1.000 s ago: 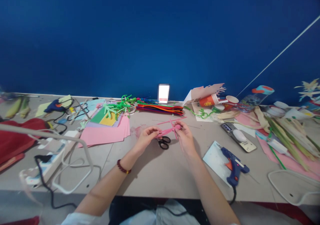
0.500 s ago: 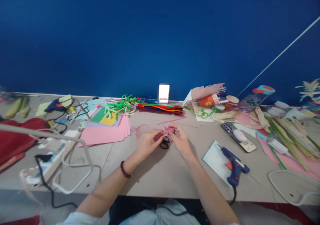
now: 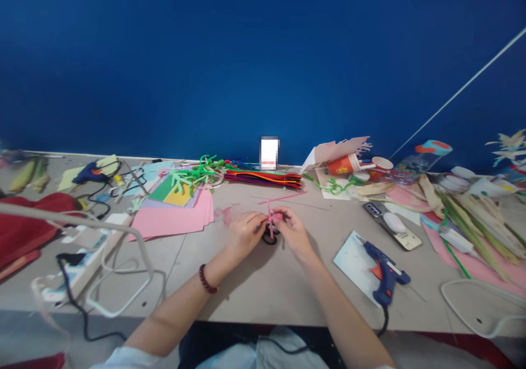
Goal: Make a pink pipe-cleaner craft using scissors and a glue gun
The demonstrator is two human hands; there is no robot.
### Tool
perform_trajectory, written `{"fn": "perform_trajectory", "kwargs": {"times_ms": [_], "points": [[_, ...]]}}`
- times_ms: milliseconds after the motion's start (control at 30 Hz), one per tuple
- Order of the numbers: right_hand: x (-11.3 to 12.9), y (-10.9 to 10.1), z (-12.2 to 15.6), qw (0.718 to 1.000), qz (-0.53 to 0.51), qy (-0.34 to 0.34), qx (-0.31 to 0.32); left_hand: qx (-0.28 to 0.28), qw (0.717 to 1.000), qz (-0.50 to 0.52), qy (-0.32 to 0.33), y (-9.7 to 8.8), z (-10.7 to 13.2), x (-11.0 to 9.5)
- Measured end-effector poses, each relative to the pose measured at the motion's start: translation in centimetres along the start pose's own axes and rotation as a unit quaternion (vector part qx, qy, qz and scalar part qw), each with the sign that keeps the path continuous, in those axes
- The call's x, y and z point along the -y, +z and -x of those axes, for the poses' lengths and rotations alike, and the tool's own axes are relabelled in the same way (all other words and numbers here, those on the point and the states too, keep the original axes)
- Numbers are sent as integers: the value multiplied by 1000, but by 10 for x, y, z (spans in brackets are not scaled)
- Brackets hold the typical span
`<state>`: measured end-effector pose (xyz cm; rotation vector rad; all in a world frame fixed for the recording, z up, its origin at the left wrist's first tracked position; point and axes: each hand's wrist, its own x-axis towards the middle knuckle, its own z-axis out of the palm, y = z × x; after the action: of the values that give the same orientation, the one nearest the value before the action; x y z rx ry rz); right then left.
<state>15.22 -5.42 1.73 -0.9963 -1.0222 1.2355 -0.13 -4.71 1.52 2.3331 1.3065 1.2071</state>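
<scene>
The left hand [image 3: 242, 232] and right hand [image 3: 293, 231] are both pinching the pink pipe cleaner [image 3: 270, 215] above the scissors [image 3: 270, 238], mid-tabletop [image 3: 263, 292]. I am noting them closing together since a second ago, and the piece is bunching tighter.

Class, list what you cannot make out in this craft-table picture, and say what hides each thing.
Head view:
Pink pipe cleaner: its shape between the left hand and right hand is covered by fingers.
Scissors: blades hidden under the hands; only a black handle loop shows.
White card by the wall: pixelated, unreadable.
Yellow-green pieces at the far left: too blurred to identify.
</scene>
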Motion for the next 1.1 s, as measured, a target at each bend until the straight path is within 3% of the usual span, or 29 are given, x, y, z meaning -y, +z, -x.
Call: {"fn": "perform_trajectory", "kwargs": {"times_ms": [367,733,1100], "points": [[-4,-1,1,1000,11,-4,22,26,995,96,-25,-8,-2,-6],[-5,-2,0,1000,15,-13,5,3,997,76,-33,-1,0,-2],[-3,-1,2,1000,15,-14,21,-7,994,102,-26,-5,-2,-5]]}}
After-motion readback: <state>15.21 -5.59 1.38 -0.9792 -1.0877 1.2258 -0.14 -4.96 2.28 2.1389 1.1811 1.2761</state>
